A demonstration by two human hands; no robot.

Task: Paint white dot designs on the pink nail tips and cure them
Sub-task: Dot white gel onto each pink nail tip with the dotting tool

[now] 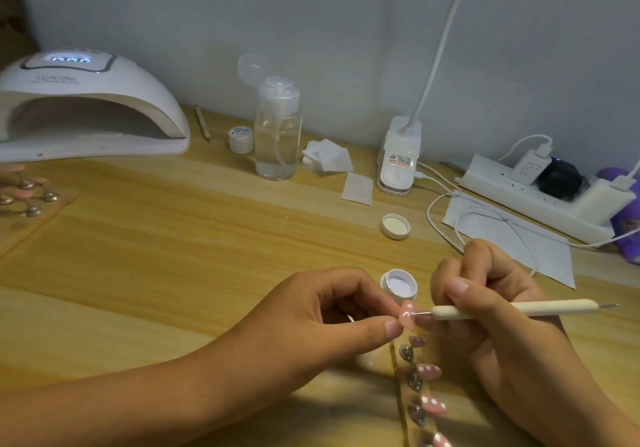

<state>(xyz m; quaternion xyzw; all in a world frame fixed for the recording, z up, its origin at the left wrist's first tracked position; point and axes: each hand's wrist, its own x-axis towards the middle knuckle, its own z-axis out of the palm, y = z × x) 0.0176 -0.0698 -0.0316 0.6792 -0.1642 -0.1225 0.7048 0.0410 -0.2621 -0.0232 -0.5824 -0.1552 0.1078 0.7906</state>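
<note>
Wooden surface (207, 238) carries the work near centre. Left hand (332, 315) pinches a pink nail tip (408, 315) between thumb and fingers. Right hand (485, 308), fingers curled, grips a dotting tool (485, 309); its tip touches the nail tip. An open white gel pot (398, 282) sits just beyond. Curing lamp (86, 107) stands far left.

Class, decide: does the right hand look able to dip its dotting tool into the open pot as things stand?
Probably yes: the right hand holds the dotting tool close beside the open pot, its mouth uncovered, with nothing between them.
</note>
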